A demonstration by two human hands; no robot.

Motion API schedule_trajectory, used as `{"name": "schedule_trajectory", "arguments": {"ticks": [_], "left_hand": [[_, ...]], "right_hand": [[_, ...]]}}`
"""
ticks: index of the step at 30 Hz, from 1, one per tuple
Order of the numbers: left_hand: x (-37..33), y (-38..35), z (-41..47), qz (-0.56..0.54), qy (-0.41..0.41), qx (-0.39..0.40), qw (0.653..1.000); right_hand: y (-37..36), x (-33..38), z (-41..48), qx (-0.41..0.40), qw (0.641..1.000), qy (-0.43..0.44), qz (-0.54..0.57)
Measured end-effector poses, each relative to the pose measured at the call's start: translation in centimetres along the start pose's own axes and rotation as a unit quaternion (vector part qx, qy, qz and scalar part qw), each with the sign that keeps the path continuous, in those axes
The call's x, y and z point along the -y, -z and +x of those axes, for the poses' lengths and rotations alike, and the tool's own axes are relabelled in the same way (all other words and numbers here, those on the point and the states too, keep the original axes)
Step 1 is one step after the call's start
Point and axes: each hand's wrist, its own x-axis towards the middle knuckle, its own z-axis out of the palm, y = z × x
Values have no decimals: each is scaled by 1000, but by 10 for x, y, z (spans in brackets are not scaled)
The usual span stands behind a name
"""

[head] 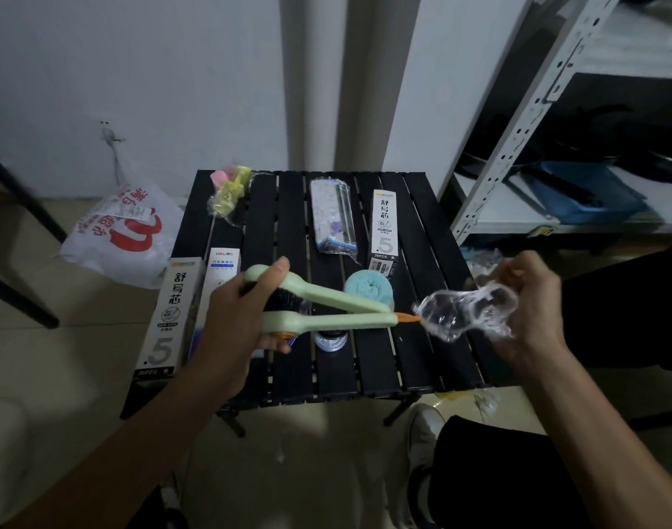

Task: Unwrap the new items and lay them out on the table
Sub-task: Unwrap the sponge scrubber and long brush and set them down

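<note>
My left hand (235,318) grips the head ends of two pale green brushes (327,299) with black bristles, held above the black slatted table (422,360). Their handles point right and meet near an orange tip. My right hand (533,299) pinches a crumpled clear plastic wrapper (464,311) just off that tip, over the table's right side. On the table lie a blue sponge (367,286), two white refill boxes (384,223) (170,315), a wrapped white and blue pack (332,215) and a wrapped pink and yellow item (229,189).
A white shopping bag (116,231) with red print lies on the floor left of the table. A metal shelf (537,101) holding a blue tray stands at the right. A small round jar (330,339) sits under the brushes. My shoe (422,433) is below the table's front edge.
</note>
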Motion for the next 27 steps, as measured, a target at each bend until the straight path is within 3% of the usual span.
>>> {"name": "schedule_trajectory", "arguments": {"ticks": [2, 4, 6, 9, 11, 13, 14, 20, 23, 27], "left_hand": [[2, -2, -2, 8, 9, 3, 1000], [3, -6, -4, 12, 15, 17, 1000], [3, -11, -5, 15, 22, 28, 999], [4, -19, -6, 36, 33, 40, 998], [6, -23, -6, 52, 34, 53, 997], [8, -26, -6, 57, 28, 67, 996], [8, -28, -6, 52, 24, 76, 995], [7, -41, -5, -19, 8, 165, 986], [14, -48, -3, 10, -11, 178, 984], [27, -56, -3, 44, -21, 198, 979]], "right_hand": [[4, 6, 1, 3, 999, -4, 33], [5, 1, 1, 10, 989, 20, -143], [0, -13, -6, 104, 943, 104, -299], [-11, -30, -20, 298, 821, 180, -453], [-10, -43, -19, 343, 701, 240, -577], [-8, -52, -18, 357, 633, 285, -625], [-5, -53, -18, 362, 623, 302, -624], [21, -40, 0, 291, 658, 326, -613], [34, -36, 7, 189, 711, 286, -614], [43, -47, 14, 60, 693, 182, -695]]}}
